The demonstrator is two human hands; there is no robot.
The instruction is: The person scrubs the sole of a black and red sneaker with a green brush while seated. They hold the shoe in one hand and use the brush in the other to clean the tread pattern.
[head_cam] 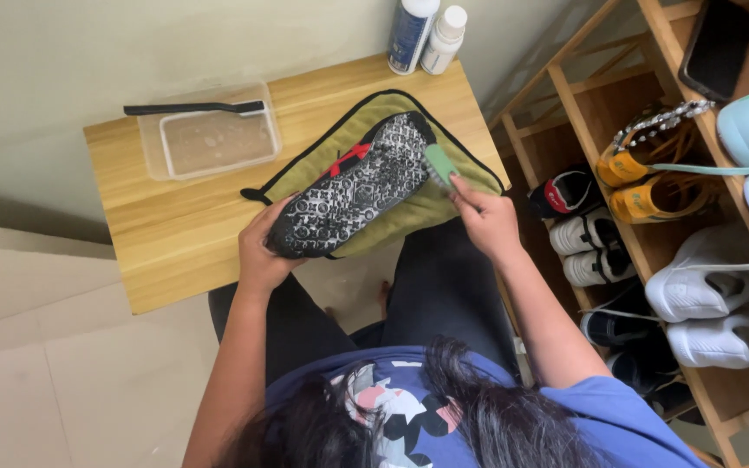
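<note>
Left hand (262, 251) fingers clamped on shoe (348, 186) heel, sole-up on green towel (392, 221); right hand (483, 217) fingers pinching green brush (439, 165) at sole edge: keep heel pinned, short firm strokes.

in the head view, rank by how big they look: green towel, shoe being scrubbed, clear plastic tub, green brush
1. green towel
2. shoe, sole up, almost as long as the towel
3. clear plastic tub
4. green brush, partly hidden in the right hand
</note>
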